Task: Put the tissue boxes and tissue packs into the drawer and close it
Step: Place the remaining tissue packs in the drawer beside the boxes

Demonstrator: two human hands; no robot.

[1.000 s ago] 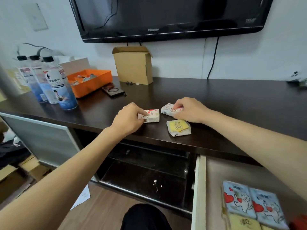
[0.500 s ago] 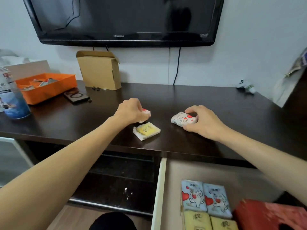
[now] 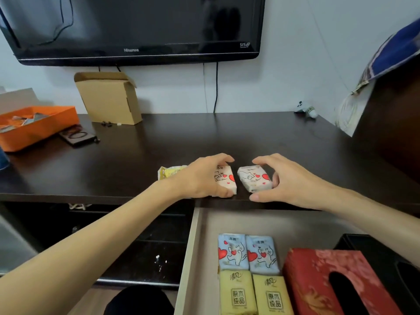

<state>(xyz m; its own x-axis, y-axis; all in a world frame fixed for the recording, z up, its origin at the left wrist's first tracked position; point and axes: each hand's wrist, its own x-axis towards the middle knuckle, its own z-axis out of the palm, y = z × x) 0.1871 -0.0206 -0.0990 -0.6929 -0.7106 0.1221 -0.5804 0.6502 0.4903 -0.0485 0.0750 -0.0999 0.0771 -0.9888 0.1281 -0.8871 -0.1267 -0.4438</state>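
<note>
Three tissue packs are lying on the dark counter (image 3: 227, 137) near its front edge. The left hand (image 3: 200, 178) is resting over a white pack with red hearts (image 3: 225, 179), its fingers (image 3: 223, 156) curled over the far end and the thumb at the near end, so the pack is being pinched lengthwise. The right hand (image 3: 288, 180) is cupping a second white heart pack (image 3: 254, 178) in the same way, fingers bent round its far and right sides while the thumb is lying flat on the counter just off the near corner; whether that thumb is touching the pack cannot be told. Both white packs are lying flat, side by side and slightly apart, their long axes running front to back, the right one tilting a little to the left at its far end. The third pack, a yellow one (image 3: 170, 172), is sitting just behind the left wrist, partly hidden, its long axis running roughly left to right.

Below the counter edge the open drawer (image 3: 200, 258) is already holding four packs and one box: two blue heart packs (image 3: 247, 253) side by side, two yellow packs (image 3: 254, 294) directly in front of them, all lying flat with long axes front to back, and a red tissue box (image 3: 313, 276) lying to their right, its slot facing up.
</note>
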